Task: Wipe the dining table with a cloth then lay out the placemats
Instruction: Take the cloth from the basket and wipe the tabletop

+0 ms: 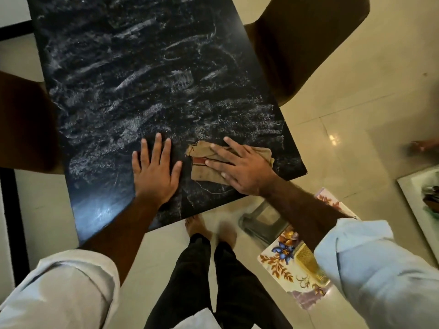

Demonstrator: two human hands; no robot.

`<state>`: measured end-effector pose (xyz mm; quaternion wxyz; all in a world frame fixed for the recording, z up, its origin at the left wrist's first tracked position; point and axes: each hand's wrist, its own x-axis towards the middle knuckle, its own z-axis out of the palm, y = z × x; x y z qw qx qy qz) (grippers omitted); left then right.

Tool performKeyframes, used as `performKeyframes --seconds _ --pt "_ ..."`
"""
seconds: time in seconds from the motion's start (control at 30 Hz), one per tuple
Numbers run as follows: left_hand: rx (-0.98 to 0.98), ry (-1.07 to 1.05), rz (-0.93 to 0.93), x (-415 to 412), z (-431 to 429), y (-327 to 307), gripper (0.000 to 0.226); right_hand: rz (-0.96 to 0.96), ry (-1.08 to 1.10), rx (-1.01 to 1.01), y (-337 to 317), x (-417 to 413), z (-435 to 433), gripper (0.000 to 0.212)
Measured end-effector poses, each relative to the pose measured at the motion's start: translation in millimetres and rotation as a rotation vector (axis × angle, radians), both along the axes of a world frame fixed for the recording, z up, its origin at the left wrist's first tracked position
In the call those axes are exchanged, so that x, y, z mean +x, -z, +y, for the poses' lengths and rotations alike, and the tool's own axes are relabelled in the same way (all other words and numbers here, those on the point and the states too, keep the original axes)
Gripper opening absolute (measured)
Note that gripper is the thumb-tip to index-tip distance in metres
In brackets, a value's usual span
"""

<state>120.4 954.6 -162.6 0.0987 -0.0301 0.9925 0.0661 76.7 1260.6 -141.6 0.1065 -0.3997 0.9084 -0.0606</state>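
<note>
Black marble-patterned table [147, 74] fills the upper left of the frame. Left hand [155, 173] lies flat, fingers spread, holding nothing. Right hand [240, 168] presses open-palmed on the crumpled tan cloth [202, 154] near the table's lower right corner. Floral placemats [282, 260] lie on the floor, lower right.

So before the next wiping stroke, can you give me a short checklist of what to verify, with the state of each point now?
1. Cloth lies on the table: ok.
2. Right hand presses flat on the cloth, fingers spread: ok.
3. Left hand rests flat on the bare tabletop beside the cloth, apart from it: ok.
4. Nothing stands on the table in the path of the stroke: ok.
5. Cloth keeps away from the near right corner: not ok, its right end lies close to the edge.
6. Floral placemats wait off the table, low at the person's right: ok; how many, cannot tell.
</note>
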Motion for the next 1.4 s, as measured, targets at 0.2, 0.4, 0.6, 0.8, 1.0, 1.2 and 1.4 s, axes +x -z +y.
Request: performKeyframes --seconds 0.2,0.4,0.6,0.8,1.0,1.2,1.4 --pt "0.005 0.012 0.033 3 2 1 0.083 0.027 0.573 0.01 2 -9 32 0.069" --pt "0.002 0.016 0.077 3 1 4 0.082 -0.004 0.853 0.045 6 -17 25 0.07" --pt "0.021 0.02 0.078 3 -1 7 0.082 -0.053 0.74 -0.01 7 32 -87 0.073" --pt "0.034 0.02 0.053 2 -3 7 0.083 -0.091 0.791 0.016 3 84 -76 0.073" --pt "0.034 0.02 0.062 3 -3 6 0.082 -0.07 1.001 0.06 -3 -12 32 0.076" --pt "0.017 0.018 0.076 3 -2 11 0.082 0.005 0.963 0.044 2 -70 -10 0.083" --pt "0.05 0.037 0.035 -6 -7 5 0.086 -0.018 0.655 -0.038 3 -6 -86 0.079"
